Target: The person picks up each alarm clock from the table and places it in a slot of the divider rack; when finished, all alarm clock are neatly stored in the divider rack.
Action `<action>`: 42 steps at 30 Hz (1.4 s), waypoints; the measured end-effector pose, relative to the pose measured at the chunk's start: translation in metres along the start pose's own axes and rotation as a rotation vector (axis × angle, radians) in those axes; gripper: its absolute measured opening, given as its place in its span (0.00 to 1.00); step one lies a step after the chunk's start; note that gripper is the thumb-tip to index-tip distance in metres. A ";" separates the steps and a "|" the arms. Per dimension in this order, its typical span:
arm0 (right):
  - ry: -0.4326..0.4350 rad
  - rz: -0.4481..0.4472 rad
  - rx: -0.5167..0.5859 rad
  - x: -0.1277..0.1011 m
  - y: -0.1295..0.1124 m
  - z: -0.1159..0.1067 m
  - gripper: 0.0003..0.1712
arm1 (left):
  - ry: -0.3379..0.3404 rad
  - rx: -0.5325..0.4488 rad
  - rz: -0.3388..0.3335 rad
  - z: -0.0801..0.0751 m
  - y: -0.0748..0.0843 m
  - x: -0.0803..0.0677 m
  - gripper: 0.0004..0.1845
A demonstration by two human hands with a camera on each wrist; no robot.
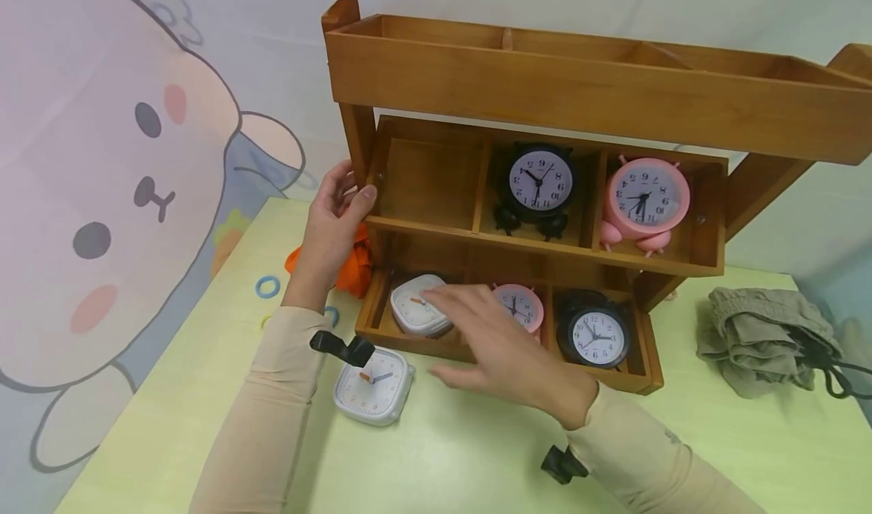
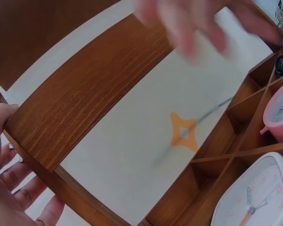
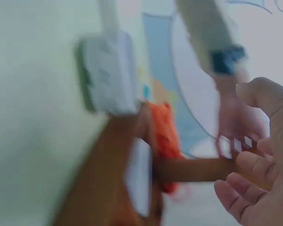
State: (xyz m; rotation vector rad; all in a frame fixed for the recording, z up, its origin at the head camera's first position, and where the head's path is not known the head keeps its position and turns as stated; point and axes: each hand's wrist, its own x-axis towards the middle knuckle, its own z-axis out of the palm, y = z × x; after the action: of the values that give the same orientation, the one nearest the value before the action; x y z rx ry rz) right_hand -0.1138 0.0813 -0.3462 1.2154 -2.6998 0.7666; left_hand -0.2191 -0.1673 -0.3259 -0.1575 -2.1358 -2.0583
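Note:
My left hand (image 1: 330,222) grips the left side of a brown wooden shelf (image 1: 586,90), thumb at the middle tier's front corner and fingers around behind. My right hand (image 1: 504,351) hovers over the lower tier with fingers extended and nothing in them; the right wrist view shows its fingers relaxed. Under its fingertips, a white square clock (image 1: 409,313) leans in the lower left compartment. Partly hidden behind that hand is a small pink clock (image 1: 521,302). On the table, in front of the shelf, lies another white square clock (image 1: 368,397).
A black alarm clock (image 1: 593,340) fills the lower right compartment. The middle tier holds a black twin-bell clock (image 1: 538,181) and a pink one (image 1: 647,196). Orange cloth (image 1: 354,268) and a blue ring (image 1: 268,287) lie left; folded olive cloth (image 1: 770,332) lies right.

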 end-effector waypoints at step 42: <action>-0.132 0.118 -0.024 0.013 -0.022 0.122 0.51 | -0.001 0.030 0.008 0.000 0.001 -0.002 0.29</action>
State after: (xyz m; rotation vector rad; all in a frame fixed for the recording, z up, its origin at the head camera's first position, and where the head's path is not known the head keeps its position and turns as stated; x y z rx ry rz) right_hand -0.0918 0.0022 -0.4399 1.1491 -2.9014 0.6882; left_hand -0.2170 -0.1666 -0.3251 -0.1633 -2.1615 -2.0216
